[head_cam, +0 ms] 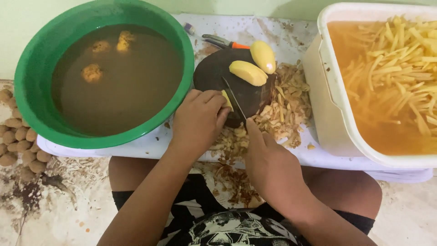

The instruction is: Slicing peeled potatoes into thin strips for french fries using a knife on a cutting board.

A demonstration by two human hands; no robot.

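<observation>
Potato piece [226,100], peeled and yellow, is lying on the dark round cutting board [214,73] near the front edge of the surface [136,148], and the left hand [199,120] is curling over it, fingers pressed together on its near end. Just beside it, the right hand [268,166] is gripping a knife [234,101] whose blade is slanting across the board and touching the piece; the handle is hidden inside the closed fist. Potato peelings [284,114] are lying heaped along the board's right side and spilling over the front edge of the surface towards the person's lap. Farther back on the board, two whole peeled potatoes [255,66] are resting against each other. Behind the board, a peeler with an orange handle [225,43] is lying towards the back edge. At the left end of the surface a green basin [32,86] is holding murky water with potatoes floating in it. At the right end a white tub [327,86] is holding cut potato sticks [400,54] in water. Unpeeled potatoes [20,141] are lying on the floor off the left end.
</observation>
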